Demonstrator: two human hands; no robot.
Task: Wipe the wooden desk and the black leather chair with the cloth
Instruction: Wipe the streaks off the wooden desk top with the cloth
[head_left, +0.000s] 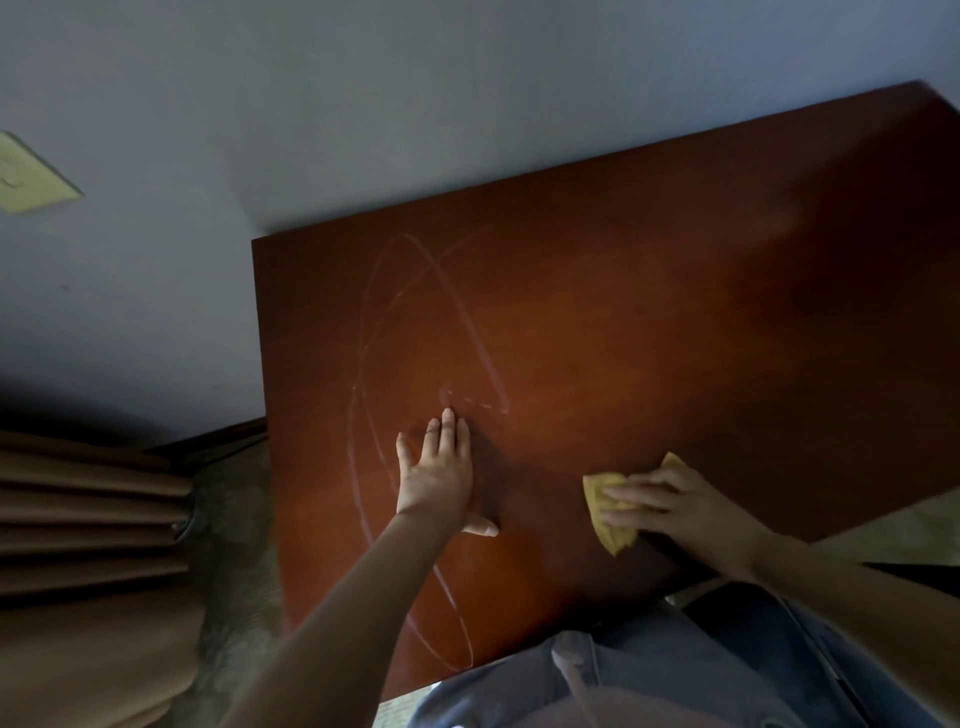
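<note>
Now your right hand presses the yellow cloth onto the wooden desk with its fingers laid quite straight over it, while your left hand, flat with fingers together, leans beside it, probably for support, touching the pale marks

Left hand palm-down, fingers straight and together, thumb splayed, forearm extended forward; right hand palm-down, fingers stretched leftward, pressing a crumpled yellow cloth, forearm entering from the right.
</note>
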